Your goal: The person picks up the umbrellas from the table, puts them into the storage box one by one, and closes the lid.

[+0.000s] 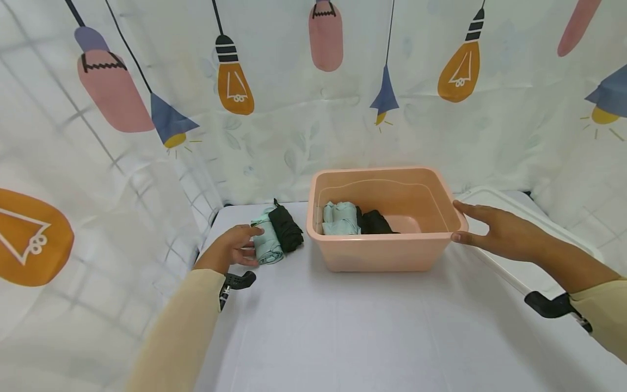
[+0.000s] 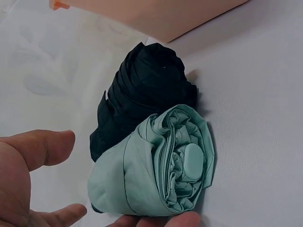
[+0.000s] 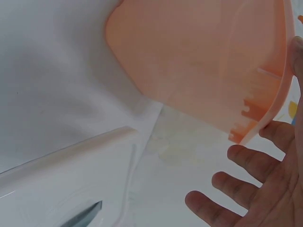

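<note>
The front wall of the peach tub [image 1: 377, 255] hides the lower parts of its contents: one pale green roll [image 1: 340, 218] and, beside it, dark cloth [image 1: 377, 223] that could be one piece or two; I cannot tell. The right hand [image 1: 509, 233] and its forearm cover part of a white tray-like panel [image 1: 531, 277], whose far end passes out of sight behind the tub. In the right wrist view, a grey-green shape [image 3: 85, 215] on that panel is cut off by the lower edge and hard to identify.

Two rolled bundles lie on the counter [image 1: 343, 326], left of the tub and touching each other: one mint green [image 1: 268, 242], with a pale knob at its end, and one black [image 1: 288, 228], nearer the tub.

There are two hands. The left hand [image 1: 232, 245] is loose, its fingertips against the mint green bundle's side and its thumb apart from it; the left wrist view crops the palm. The right hand is spread, thumb and forefinger touching the tub's right rim without clenching.
</note>
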Available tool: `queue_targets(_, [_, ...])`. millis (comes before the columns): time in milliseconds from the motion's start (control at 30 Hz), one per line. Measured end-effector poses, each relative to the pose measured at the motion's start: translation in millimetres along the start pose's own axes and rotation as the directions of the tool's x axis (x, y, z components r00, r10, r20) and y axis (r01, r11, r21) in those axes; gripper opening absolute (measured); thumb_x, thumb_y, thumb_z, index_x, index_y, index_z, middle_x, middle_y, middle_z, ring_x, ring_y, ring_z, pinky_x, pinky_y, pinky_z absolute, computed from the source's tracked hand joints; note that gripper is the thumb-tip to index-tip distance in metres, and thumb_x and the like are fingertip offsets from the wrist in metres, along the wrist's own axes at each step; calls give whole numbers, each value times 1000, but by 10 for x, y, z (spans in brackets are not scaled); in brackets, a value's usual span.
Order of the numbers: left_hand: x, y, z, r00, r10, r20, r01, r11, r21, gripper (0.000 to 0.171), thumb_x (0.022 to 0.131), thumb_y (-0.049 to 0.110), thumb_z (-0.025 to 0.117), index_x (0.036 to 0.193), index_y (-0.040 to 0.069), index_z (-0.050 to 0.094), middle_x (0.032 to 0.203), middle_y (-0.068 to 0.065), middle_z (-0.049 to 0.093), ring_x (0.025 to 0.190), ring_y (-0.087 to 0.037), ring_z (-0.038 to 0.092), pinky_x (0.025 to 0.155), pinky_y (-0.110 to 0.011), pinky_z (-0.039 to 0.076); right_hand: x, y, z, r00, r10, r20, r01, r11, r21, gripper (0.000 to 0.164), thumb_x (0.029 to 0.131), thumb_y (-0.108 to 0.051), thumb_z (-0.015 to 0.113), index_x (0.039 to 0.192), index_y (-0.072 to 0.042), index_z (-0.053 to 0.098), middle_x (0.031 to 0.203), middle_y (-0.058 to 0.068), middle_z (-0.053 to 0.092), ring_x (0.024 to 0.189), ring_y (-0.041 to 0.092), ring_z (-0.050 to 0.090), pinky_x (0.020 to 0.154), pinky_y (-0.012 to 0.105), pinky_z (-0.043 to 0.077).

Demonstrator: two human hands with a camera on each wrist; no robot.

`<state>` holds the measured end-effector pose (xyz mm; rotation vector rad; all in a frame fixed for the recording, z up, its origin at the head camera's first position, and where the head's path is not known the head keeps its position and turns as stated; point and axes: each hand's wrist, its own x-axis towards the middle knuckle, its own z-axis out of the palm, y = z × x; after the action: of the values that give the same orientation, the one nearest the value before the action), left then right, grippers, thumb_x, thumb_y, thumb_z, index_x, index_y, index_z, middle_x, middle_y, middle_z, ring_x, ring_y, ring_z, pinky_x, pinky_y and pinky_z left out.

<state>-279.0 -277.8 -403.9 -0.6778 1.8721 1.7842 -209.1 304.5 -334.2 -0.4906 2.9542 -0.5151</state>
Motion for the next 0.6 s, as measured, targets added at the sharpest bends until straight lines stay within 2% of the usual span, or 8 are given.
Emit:
queue_targets(200, [8, 9, 19, 999, -5, -35, 6, 1000, 30, 91, 103, 24, 60, 165, 19, -7, 165, -25, 12, 146, -46, 27, 99, -68, 45, -1, -2, -5, 1000, -6, 2, 6, 1000, -2, 92, 95, -60, 65, 163, -10, 27, 156, 34, 34, 137, 57, 37, 97, 73, 42])
queue_targets(300, [11, 29, 38, 999, 3, -43, -2, 1000, 30, 89, 104, 25, 60, 165, 16, -5, 164, -23, 15, 143, -44, 31, 100, -62, 48, -2, 0, -8, 1000, -7, 1, 7, 1000, -6, 92, 95, -60, 65, 163, -10, 27, 156, 34, 34, 137, 56, 37, 97, 73, 42])
queue_targets(433, [35, 46, 68, 999, -7, -54, 7, 1000, 1, 82, 103, 22, 60, 164, 12, 6, 163, -19, 18, 138, -39, 36, 100, -52, 52, -6, 3, -8, 1000, 0, 5, 0, 1000, -5, 92, 95, -61, 64, 163, -11, 26, 156, 34, 33, 137, 56, 37, 97, 73, 41])
queue_targets(600, [66, 38, 91, 999, -27, -29, 27, 1000, -2, 79, 103, 13, 58, 163, 8, 7, 167, -18, 9, 138, -38, 35, 100, -47, 51, -11, -2, -7, 1000, 2, 6, -2, 1000, -6, 93, 95, -61, 64, 163, -11, 26, 156, 34, 34, 137, 57, 37, 97, 73, 41])
